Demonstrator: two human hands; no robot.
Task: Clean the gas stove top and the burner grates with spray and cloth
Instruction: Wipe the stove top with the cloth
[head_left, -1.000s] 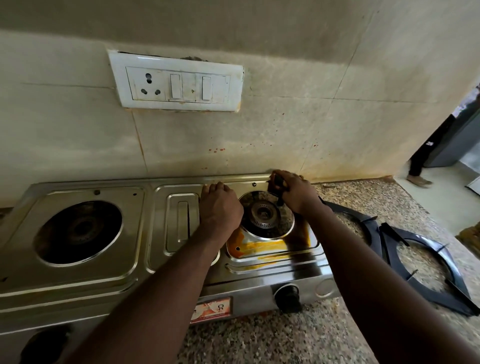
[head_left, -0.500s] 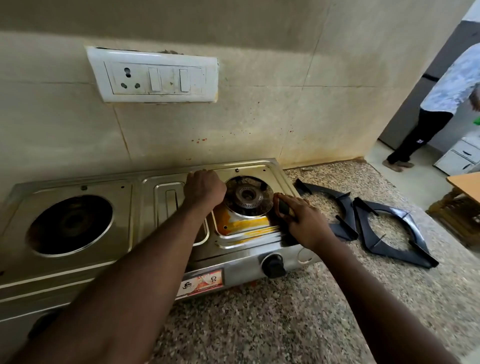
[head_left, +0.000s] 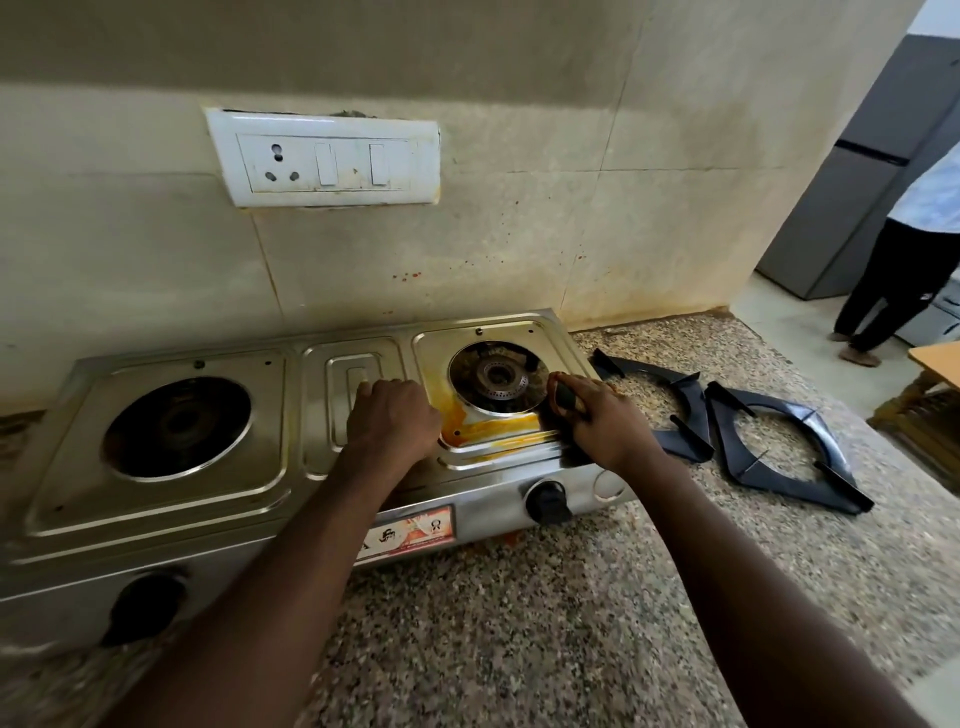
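The left hand (head_left: 392, 421) rests knuckles-up on the stove (head_left: 171, 499) with its fingers curled into a fist. The right hand (head_left: 608, 423) clamps its fingers on a small dark object (head_left: 565, 399) beside the burner (head_left: 498, 376).

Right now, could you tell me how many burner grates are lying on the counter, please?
2. One grate lies on the counter just right of the stove; the second grate lies beside it, further right. None sits on the stove.

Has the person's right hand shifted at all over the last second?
Yes. The right hand, gripping a dark object, came from behind the right burner toward the front of the stove, now beside the burner's right edge.
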